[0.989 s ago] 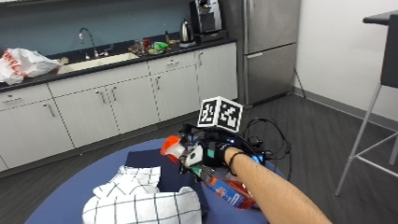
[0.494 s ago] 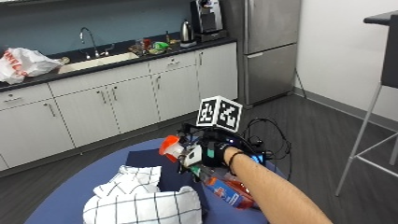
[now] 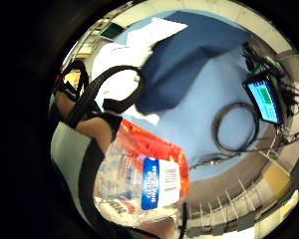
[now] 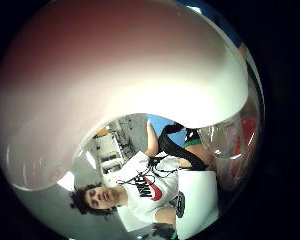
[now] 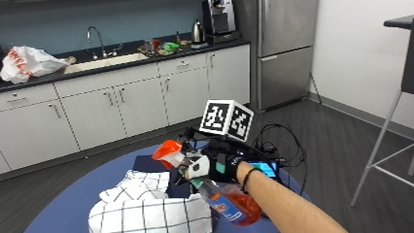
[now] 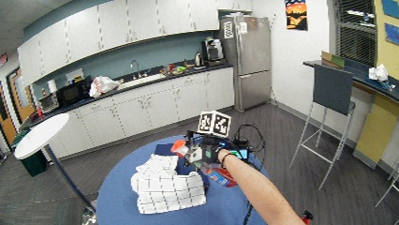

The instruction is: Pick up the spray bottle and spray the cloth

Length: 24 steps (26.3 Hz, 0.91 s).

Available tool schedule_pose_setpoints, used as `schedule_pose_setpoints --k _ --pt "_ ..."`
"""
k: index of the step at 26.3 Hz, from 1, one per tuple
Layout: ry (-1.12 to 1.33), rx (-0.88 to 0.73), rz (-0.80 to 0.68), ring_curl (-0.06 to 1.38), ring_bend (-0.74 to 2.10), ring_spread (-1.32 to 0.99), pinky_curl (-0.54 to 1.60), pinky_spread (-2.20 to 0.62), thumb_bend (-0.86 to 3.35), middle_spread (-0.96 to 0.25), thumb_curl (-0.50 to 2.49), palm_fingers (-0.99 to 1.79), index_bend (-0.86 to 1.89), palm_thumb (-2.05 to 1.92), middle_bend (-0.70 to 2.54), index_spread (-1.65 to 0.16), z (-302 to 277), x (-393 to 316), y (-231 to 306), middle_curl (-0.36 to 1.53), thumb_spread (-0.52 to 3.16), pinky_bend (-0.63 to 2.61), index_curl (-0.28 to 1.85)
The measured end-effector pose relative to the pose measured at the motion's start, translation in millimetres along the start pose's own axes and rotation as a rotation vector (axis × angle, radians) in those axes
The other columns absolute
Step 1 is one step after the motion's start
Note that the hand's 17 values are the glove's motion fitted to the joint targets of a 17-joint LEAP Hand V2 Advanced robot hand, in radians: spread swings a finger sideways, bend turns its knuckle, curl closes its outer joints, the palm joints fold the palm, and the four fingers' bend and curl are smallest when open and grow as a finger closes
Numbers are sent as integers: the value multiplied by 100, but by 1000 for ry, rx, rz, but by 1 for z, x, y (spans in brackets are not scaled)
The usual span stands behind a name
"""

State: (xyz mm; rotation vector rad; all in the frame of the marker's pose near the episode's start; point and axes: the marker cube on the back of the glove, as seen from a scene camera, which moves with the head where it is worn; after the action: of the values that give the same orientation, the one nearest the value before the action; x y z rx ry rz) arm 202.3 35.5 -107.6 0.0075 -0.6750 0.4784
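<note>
My gloved right hand grips the spray bottle by its neck and holds it above the round blue table. The bottle is clear with orange liquid, and its orange nozzle points over the cloth. The white cloth with a black check lies crumpled on the table below and to the left of the nozzle. In the little finger side palm view the bottle's labelled body lies close against my palm. The wide outside view shows the same hand, bottle and cloth.
A navy cloth lies under the checked one, toward the table's far side. A small screen device and a coiled cable sit on the table right of my hand. Kitchen cabinets and a fridge stand behind.
</note>
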Motion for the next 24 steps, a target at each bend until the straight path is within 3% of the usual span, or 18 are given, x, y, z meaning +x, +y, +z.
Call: schedule_pose_setpoints --k 6,11,24 --pt "-145 130 -305 40 57 -8 33 8 -3 -7 61 118 13 89 53 -15 31 -69 28 47 80 38 32" --pt "-343 239 -534 40 54 -8 33 7 -4 -7 59 117 14 85 54 -16 85 -130 17 47 85 35 33" --pt "-511 247 -547 39 51 -10 32 8 -3 -8 54 114 11 81 53 -19 200 -173 -77 46 97 30 32"
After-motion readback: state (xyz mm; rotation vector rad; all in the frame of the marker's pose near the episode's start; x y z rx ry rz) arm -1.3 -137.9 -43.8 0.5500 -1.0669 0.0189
